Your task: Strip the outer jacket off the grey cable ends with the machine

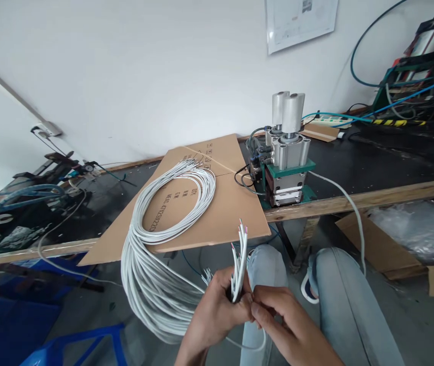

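My left hand point(226, 300) is closed around a bunch of white cable ends point(241, 259), which stand up out of the fist with small coloured wire tips showing. My right hand point(283, 317) is pinched beside the left thumb. A single white cable point(255, 349) loops below and runs up into its fingers; the pinched end itself is hidden. A large coil of white cables point(156, 254) lies partly on a cardboard sheet point(236, 203) and hangs over the bench edge towards my left hand. More cable ends show just behind the left fist.
A pneumatic press point(287, 152) with metal cylinders stands at the bench point(354, 168) edge, right of the cardboard. Machines with hoses sit at far left and far right. Below are a blue stool point(83, 338) and an open carton point(388, 249) holding clear plastic.
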Available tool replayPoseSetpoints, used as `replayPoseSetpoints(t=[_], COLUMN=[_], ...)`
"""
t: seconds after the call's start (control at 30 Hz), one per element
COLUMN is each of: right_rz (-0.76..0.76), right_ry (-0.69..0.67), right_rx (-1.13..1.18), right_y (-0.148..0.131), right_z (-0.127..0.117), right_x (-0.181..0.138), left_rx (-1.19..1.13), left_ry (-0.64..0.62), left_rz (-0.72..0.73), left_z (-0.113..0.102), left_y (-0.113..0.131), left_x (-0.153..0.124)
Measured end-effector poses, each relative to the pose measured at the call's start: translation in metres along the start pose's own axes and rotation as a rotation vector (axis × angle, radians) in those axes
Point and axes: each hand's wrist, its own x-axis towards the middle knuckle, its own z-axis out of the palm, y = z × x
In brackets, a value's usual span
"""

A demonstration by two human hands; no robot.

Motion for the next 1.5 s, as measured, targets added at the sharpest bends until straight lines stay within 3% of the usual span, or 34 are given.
replayPoseSetpoints(t=[0.2,0.5,0.63,0.77,0.93,1.13,1.33,1.5], right_rz=[-0.084,-0.088,-0.109,-0.035,0.076,0.001,-0.010,0.011], right_ry=[0.003,0.052,0.003,-0.052,-0.097,-0.032,0.000,0.006], right_rx=[-0.195,-0.078,-0.091,-0.102,0.335,0.753,0.888,0.975], right_y=[-0.004,0.002,-0.003,-0.004,0.014,0.038,0.054,0.057], right_z=[-0.004,-0.008,-0.010,-0.012,-0.004,0.022,0.038,0.044], right_x=[-0.001,-0.002,-0.001,0.000,0.005,0.012,0.016,0.022], left_rx=[0.085,0.101,0.123,0.076,-0.152,-0.244,-0.302,-0.319], left_ry=[-0.014,-0.056,-0.090,-0.093,-0.051,0.016,0.052,0.160], left_rz=[0.022,0.030,0.035,0.035,0.032,-0.022,-0.040,-0.041], left_z=[-0.001,-0.004,-0.004,-0.003,0.001,-0.002,-0.001,0.003], left_y=[-0.004,-0.012,-0.007,-0.004,-0.003,-0.016,-0.025,-0.034], left_x=[-0.001,-0.001,0.001,0.002,0.001,-0.003,-0.006,-0.008])
